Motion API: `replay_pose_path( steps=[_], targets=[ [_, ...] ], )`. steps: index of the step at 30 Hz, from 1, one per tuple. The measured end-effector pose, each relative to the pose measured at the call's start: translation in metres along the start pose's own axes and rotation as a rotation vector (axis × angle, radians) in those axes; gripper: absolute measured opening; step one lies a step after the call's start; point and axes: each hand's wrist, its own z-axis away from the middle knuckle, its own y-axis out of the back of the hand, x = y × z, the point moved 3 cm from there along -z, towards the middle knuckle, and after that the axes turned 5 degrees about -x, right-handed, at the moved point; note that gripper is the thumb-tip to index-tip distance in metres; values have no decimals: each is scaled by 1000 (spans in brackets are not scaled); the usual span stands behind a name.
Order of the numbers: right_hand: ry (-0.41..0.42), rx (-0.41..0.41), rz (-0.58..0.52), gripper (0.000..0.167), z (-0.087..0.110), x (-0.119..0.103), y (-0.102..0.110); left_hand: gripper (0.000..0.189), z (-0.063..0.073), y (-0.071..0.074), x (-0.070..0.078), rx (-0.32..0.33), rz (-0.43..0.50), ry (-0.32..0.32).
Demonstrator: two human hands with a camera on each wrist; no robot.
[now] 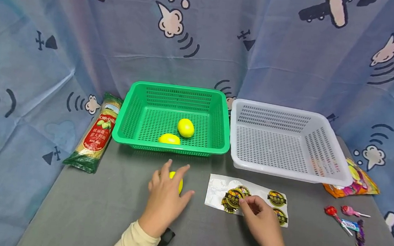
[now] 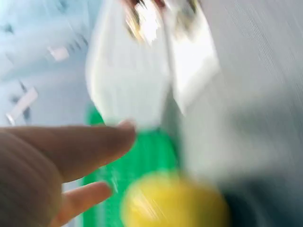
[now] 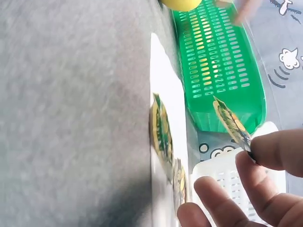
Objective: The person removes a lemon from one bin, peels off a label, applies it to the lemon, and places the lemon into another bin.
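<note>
My left hand (image 1: 163, 201) is spread over a yellow lemon (image 1: 180, 186) on the table, in front of the green basket; its fingers are not curled round it. In the left wrist view that lemon (image 2: 173, 203) is blurred, below the extended fingers. Between thumb and index finger, my right hand (image 1: 263, 224) pinches a round black-and-gold sticker (image 3: 232, 124), raised off the white sticker sheet (image 1: 214, 192). Several similar stickers remain on the sheet. Two more lemons, one at the back (image 1: 186, 128) and one nearer the front (image 1: 169, 139), lie inside the green basket (image 1: 170, 147).
A white basket (image 1: 284, 174) stands right of the green one, with an orange snack bag (image 1: 364, 180) beside it. Lollipops (image 1: 331, 211) and small wrapped sweets (image 1: 360, 236) lie at the right. A pasta pack (image 1: 96, 133) leans toward the green basket's left side.
</note>
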Motion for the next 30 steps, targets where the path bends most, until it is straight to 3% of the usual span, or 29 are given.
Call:
replay_pose_path(
  steps=[3,6,8,10,14,16,19,22,30],
  targets=[
    [12,-22,-10,20,1,-1,-3,56,1,0,-24,-86,31,104],
    [34,-52,-31,18,1,-8,-8,52,4,-4,-37,-109,116,136],
    [61,-78,-61,17,1,-18,-11,51,2,-6,-40,-109,241,140],
    [82,-103,-127,18,1,-33,-12,52,-5,-8,-39,-138,516,119],
    [154,-142,-323,20,1,-74,-7,55,-24,-8,-23,-251,1178,69],
    [200,-151,-398,21,-1,-94,-4,54,-31,-5,-12,-286,1351,26],
    [271,-142,-417,21,-5,-116,-1,56,-38,-1,1,-271,1417,-15],
    [308,-114,-378,20,-8,-128,-1,59,-40,0,8,-240,1442,-14],
    [329,-36,-304,18,-11,-132,-9,51,-39,-3,14,-176,1484,14]
  ],
)
